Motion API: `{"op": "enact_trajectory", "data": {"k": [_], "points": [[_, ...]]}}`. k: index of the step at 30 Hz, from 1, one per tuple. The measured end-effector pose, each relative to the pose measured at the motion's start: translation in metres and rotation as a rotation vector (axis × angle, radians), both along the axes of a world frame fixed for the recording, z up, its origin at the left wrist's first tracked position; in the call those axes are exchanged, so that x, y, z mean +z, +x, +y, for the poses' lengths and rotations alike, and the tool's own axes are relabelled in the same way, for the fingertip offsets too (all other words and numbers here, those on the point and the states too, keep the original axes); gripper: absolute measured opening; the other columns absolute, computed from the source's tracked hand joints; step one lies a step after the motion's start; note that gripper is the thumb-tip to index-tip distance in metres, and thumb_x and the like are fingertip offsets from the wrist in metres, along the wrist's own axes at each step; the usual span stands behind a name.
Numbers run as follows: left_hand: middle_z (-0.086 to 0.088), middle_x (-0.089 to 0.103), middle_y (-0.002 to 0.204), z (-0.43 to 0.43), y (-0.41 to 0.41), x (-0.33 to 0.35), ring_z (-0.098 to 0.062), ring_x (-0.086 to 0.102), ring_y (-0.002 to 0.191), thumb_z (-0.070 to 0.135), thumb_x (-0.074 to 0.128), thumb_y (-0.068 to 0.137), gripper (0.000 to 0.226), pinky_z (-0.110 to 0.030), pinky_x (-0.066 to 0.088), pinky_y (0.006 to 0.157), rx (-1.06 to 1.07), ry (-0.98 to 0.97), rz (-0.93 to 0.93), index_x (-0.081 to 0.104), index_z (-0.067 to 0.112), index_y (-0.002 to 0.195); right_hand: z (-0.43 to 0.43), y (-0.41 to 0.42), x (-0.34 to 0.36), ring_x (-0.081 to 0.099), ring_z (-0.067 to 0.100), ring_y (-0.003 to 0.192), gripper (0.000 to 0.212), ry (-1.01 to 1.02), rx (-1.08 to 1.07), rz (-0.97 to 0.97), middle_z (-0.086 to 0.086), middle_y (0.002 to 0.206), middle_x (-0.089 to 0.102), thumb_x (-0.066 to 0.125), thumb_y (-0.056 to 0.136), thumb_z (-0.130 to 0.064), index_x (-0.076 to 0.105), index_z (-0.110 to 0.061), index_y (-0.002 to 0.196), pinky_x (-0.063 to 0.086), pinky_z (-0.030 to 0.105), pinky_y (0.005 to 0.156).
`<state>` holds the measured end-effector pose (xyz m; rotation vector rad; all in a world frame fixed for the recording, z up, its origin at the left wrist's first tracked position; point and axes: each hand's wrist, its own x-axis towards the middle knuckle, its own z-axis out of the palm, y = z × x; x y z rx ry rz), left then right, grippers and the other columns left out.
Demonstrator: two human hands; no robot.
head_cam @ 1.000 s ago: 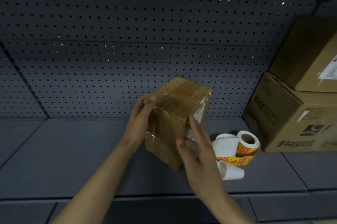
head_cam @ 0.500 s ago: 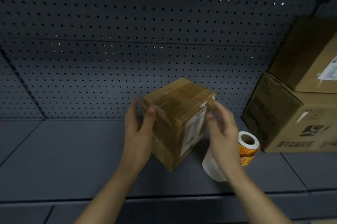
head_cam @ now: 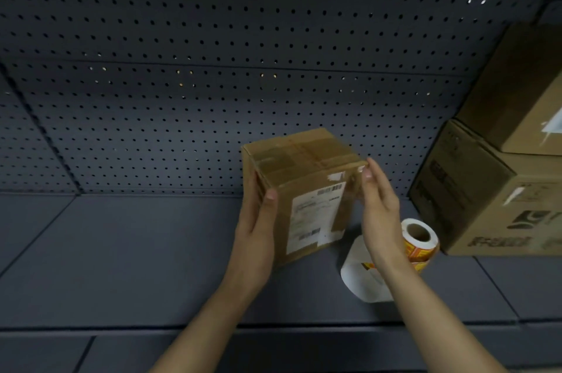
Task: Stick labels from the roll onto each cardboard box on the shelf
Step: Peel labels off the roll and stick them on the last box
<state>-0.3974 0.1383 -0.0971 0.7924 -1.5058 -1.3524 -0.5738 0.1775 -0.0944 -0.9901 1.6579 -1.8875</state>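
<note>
So left hand (head_cam: 258,229) grips the box (head_cam: 307,190) mid-shelf (head_cam: 137,251), right hand (head_cam: 380,208) flat on its corner. The roll (head_cam: 418,239) lies toward the front edge. No roll sticker on it that I can see, might be hidden. The stacked boxes (head_cam: 486,190) look undone too.

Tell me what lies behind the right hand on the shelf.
The label roll lies there, with a loose white backing strip. The right hand and wrist cover the roll's left side.
</note>
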Motion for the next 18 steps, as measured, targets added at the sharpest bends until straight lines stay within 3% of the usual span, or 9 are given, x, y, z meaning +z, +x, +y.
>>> {"op": "enact_trajectory", "data": {"k": [2,4,6,10,13,14,16,18], "points": [[0.021,0.05,0.144,-0.018,0.004,0.0,0.006,0.046,0.13,0.065,0.035,0.094,0.061,-0.02,0.04,0.108,0.022,0.015,-0.018,0.033,0.041,0.15,0.009,0.01,-0.003,0.041,-0.031,0.112,0.051,-0.019,0.02,0.025,-0.036,0.128,0.047,0.045,0.1,-0.041,0.039,-0.03,0.149,0.036,-0.001,0.097],[0.015,0.05,0.145,-0.035,0.008,-0.001,-0.001,0.045,0.133,0.073,0.034,0.092,0.066,-0.036,0.033,0.116,0.041,0.028,-0.042,0.037,0.039,0.148,0.018,0.02,-0.01,0.043,-0.023,0.121,0.055,-0.059,0.071,0.058,-0.034,0.131,0.051,0.047,0.097,-0.041,0.038,-0.03,0.15,0.035,0.006,0.105],[0.019,0.05,0.143,-0.047,0.007,0.0,-0.001,0.045,0.133,0.072,0.032,0.092,0.063,-0.039,0.031,0.117,0.064,0.029,-0.076,0.038,0.041,0.147,0.022,0.027,-0.016,0.048,-0.01,0.127,0.05,-0.064,0.129,0.116,-0.028,0.134,0.057,0.048,0.099,-0.034,0.039,-0.034,0.148,0.042,0.015,0.105],[0.032,0.058,0.119,-0.05,0.004,0.001,0.015,0.054,0.11,0.056,0.034,0.097,0.049,-0.021,0.042,0.096,0.093,0.009,-0.083,0.039,0.041,0.143,0.021,0.029,-0.017,0.054,0.009,0.128,0.045,-0.075,0.162,0.163,-0.011,0.136,0.06,0.047,0.103,-0.02,0.041,-0.03,0.147,0.046,0.038,0.105],[0.034,0.056,0.113,-0.047,0.002,0.003,0.027,0.052,0.095,0.05,0.034,0.1,0.046,-0.006,0.04,0.083,0.102,0.01,-0.123,0.034,0.04,0.145,0.02,0.025,-0.013,0.058,0.006,0.123,0.043,-0.06,0.172,0.184,-0.011,0.133,0.062,0.047,0.103,-0.016,0.044,-0.028,0.145,0.049,0.031,0.101],[0.036,0.053,0.117,-0.046,0.003,0.003,0.026,0.051,0.099,0.053,0.035,0.098,0.051,-0.008,0.04,0.089,0.104,0.012,-0.129,0.029,0.042,0.148,0.02,0.023,-0.013,0.058,0.004,0.123,0.044,-0.049,0.176,0.187,-0.013,0.133,0.062,0.047,0.103,-0.016,0.043,-0.028,0.145,0.049,0.027,0.1],[0.03,0.043,0.137,-0.046,0.005,0.0,0.011,0.044,0.123,0.063,0.038,0.092,0.068,-0.026,0.035,0.111,0.121,0.0,-0.129,0.015,0.043,0.153,0.021,0.021,-0.012,0.057,-0.004,0.121,0.048,-0.021,0.158,0.175,-0.017,0.136,0.059,0.049,0.102,-0.021,0.04,-0.03,0.149,0.048,0.021,0.101],[0.022,0.032,0.151,-0.045,0.008,-0.009,-0.001,0.033,0.139,0.075,0.042,0.087,0.081,-0.038,0.03,0.117,0.193,-0.026,-0.144,0.012,0.041,0.154,0.021,0.016,-0.013,0.054,-0.014,0.117,0.052,0.012,0.103,0.137,-0.019,0.136,0.056,0.051,0.1,-0.026,0.036,-0.032,0.15,0.045,0.012,0.098]]}}
